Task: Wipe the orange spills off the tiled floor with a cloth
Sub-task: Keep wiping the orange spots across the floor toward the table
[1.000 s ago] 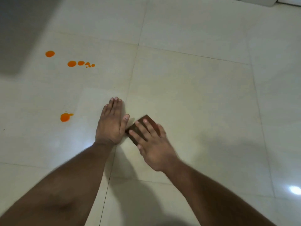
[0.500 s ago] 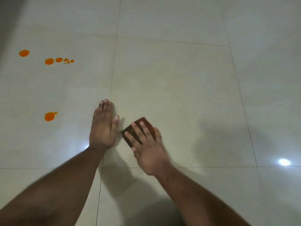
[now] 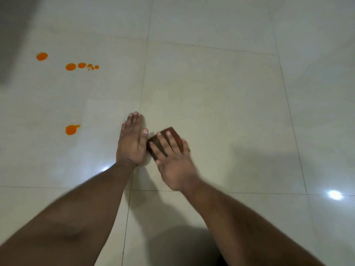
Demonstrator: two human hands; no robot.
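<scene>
In the head view, the pale tiled floor (image 3: pixel 221 89) fills the frame, crossed by thin grout lines. Near the middle, the left hand (image 3: pixel 131 143) lies flat on the tile, palm down, fingers straight and close together, holding nothing. Just to its right, the right hand (image 3: pixel 172 160) presses down with spread, straight fingers on a small folded brown cloth (image 3: pixel 173 134); the cloth lies on the floor under the fingers, its far corner showing past the fingertips. The left thumb sits just beside the cloth's near-left edge; whether it touches cannot be told.

The orange spills are well apart from the cloth, in the left part of the frame. One blot (image 3: pixel 71 129) lies left of the left hand. Higher, in the upper left, sits a single round drop (image 3: pixel 42 56), and beside it a row of drops (image 3: pixel 81 66) shrinking rightward. A bright glare spot (image 3: pixel 334 194) shines at the lower right.
</scene>
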